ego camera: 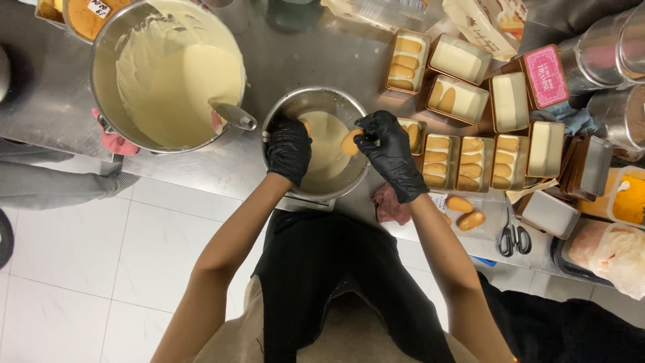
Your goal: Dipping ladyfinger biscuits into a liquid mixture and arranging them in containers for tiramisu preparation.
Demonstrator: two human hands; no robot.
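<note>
Your gloved right hand pinches a pale oblong sponge biscuit over the small steel bowl of creamy liquid; your left hand curls over the rim, its grasp hidden. Loosen the pinch and the biscuit may drop in and go soggy.

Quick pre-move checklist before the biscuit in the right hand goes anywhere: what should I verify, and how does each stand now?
1. Right hand has the biscuit pinched: ok.
2. Biscuit is over the small metal bowl, so drips fall inside: ok.
3. Left hand steadies the bowl at its rim: ok.
4. Whether the left hand holds another biscuit: cannot tell.
5. Tray beside the bowl has room: cannot tell, the hand hides it.
6. Spare biscuits lie on the counter near the right forearm: ok.
</note>
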